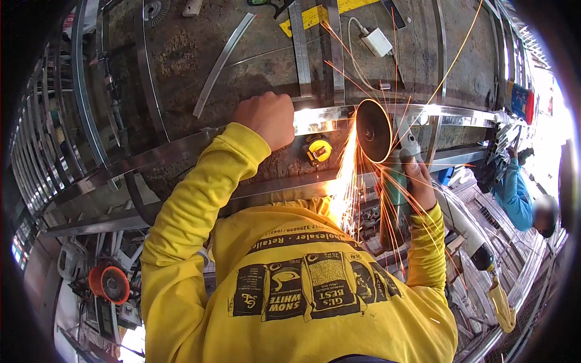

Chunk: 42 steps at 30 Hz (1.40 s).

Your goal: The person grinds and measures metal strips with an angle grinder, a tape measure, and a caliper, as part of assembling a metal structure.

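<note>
My left hand (266, 120) is closed around a shiny metal bar (321, 120) that runs across the work surface. In my right hand (419, 181) is an angle grinder (396, 189), gripped by its green body. Its round disc (373, 130) meets the bar to the right of my left hand. Bright sparks stream down from the contact towards my yellow shirt, and thinner ones fly up and to the right. Just below the bar, between my hands, lies a yellow tape measure (318, 149).
A loose metal strip (225, 63), a yellow ruler (315, 19) and a white adapter (376, 42) lie on the dark worktop (181, 51). Metal bars cross it. An orange round object (110, 284) is at lower left. Another person (514, 196) in blue is at right.
</note>
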Tool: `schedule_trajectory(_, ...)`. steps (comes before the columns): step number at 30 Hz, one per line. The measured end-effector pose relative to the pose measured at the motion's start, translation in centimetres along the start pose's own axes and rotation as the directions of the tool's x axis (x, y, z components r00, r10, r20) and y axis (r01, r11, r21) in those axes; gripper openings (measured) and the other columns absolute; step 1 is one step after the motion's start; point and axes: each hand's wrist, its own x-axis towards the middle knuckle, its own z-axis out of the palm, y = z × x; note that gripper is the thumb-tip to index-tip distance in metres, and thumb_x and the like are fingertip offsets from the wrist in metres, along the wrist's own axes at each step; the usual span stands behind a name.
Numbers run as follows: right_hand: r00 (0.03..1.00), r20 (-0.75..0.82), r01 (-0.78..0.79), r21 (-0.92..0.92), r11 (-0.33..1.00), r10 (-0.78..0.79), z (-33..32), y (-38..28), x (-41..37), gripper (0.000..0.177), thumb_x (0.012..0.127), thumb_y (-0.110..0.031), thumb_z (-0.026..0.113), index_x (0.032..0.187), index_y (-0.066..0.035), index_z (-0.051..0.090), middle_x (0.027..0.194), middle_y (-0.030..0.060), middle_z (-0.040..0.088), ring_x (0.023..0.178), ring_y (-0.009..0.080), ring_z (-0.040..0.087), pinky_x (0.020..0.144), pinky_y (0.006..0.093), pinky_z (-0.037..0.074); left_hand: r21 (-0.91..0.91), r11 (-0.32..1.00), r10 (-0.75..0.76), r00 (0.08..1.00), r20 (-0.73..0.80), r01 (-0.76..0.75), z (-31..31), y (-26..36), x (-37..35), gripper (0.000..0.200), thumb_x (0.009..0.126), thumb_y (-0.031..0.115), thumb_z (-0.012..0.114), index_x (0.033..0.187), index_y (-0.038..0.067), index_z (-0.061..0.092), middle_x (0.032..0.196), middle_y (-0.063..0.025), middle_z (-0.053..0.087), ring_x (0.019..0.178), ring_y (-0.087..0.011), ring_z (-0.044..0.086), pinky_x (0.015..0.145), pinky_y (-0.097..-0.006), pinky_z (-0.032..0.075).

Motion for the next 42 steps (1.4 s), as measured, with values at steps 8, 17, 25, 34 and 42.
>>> schedule_trajectory(8,1.000,0.011,0.011,-0.034,0.999,-0.010,-0.8,0.4,0.4,0.060,0.104,-0.035,0.059,0.149,0.001,0.042,0.137,0.0088,0.059,0.124,0.0186,0.056,0.109,0.0324,0.040,-0.008,1.000,0.007,1.000,-0.028,-0.008,0.1,-0.1,-0.1,0.022,0.084,0.014,0.065,0.099,0.001,0.074,0.108,-0.0249,0.072,0.101,-0.0431,0.070,0.090,-0.0497,0.057)
schedule_trajectory(17,0.996,-0.036,-0.078,0.106,0.991,0.082,-0.2,-0.1,0.3,0.062,0.103,-0.038,0.061,0.149,0.000,0.044,0.138,0.0075,0.058,0.124,0.0182,0.055,0.108,0.0311,0.039,-0.025,1.000,-0.013,0.999,-0.042,0.012,0.6,-0.3,0.3,0.021,0.081,0.016,0.069,0.097,0.004,0.075,0.102,-0.0240,0.072,0.097,-0.0439,0.070,0.089,-0.0492,0.057)
schedule_trajectory(25,0.971,0.111,0.228,-0.709,0.667,-0.213,-7.8,6.3,1.1,0.058,0.103,-0.034,0.060,0.149,-0.003,0.043,0.144,0.0067,0.053,0.129,0.0171,0.053,0.112,0.0329,0.039,-0.018,1.000,0.007,0.999,-0.046,-0.008,0.5,-0.4,0.1,0.023,0.082,0.019,0.070,0.099,0.005,0.075,0.106,-0.0238,0.072,0.099,-0.0439,0.070,0.089,-0.0502,0.057)
schedule_trajectory(34,0.995,-0.058,0.073,-0.109,0.991,-0.080,-0.1,-0.5,0.3,0.043,0.106,-0.035,0.055,0.132,-0.001,0.060,0.124,0.0076,0.066,0.111,0.0168,0.063,0.099,0.0300,0.049,0.002,1.000,0.012,1.000,-0.012,-0.012,0.4,-0.4,0.3,0.024,0.082,0.022,0.071,0.100,0.005,0.072,0.108,-0.0241,0.071,0.101,-0.0435,0.069,0.089,-0.0505,0.056)
schedule_trajectory(42,0.999,-0.017,-0.025,0.110,0.994,0.027,-2.1,0.7,0.8,0.042,0.106,-0.031,0.055,0.136,-0.002,0.057,0.130,0.0089,0.064,0.116,0.0182,0.061,0.101,0.0312,0.047,0.009,0.999,0.033,0.998,-0.055,-0.032,0.7,-0.5,0.2,0.026,0.083,0.021,0.070,0.102,0.004,0.072,0.109,-0.0237,0.070,0.102,-0.0437,0.069,0.090,-0.0503,0.056)
